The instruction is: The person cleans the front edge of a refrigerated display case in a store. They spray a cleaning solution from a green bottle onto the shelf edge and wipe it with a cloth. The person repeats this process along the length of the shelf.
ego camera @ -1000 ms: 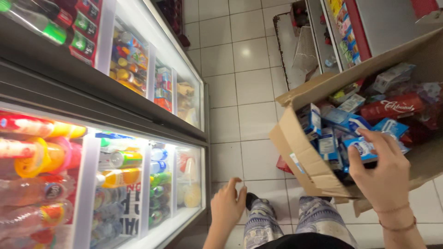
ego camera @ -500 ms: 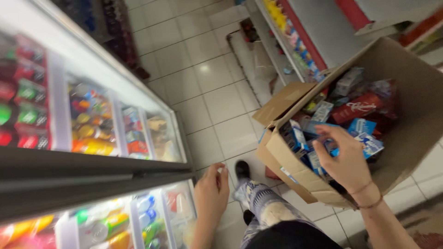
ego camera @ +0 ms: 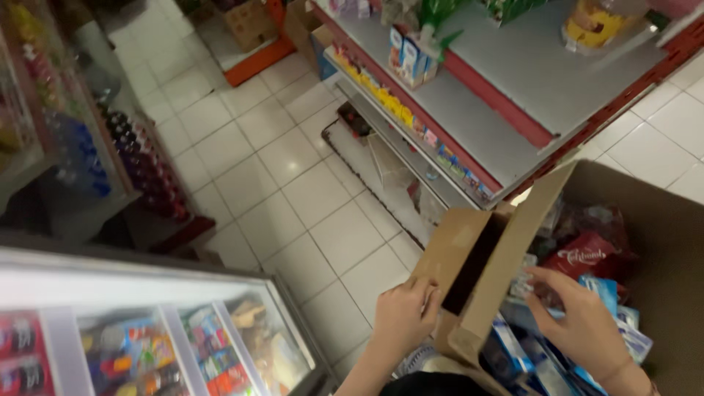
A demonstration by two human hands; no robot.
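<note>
The cardboard box (ego camera: 506, 264) ran off the right and bottom edges, so its full shape could not be told. Its raised flap hid part of the packets (ego camera: 587, 257) inside, and motion blur left them unclear. The right hand (ego camera: 583, 319) covered more of them, its wrist cut by the bottom edge. The freezer (ego camera: 147, 330) was cropped at left and bottom, its goods too smeared to tell.

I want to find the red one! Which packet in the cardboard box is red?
The shiny dark-red packet at the top of the brown cardboard box, above the right hand. The packets around it are blue.
</note>
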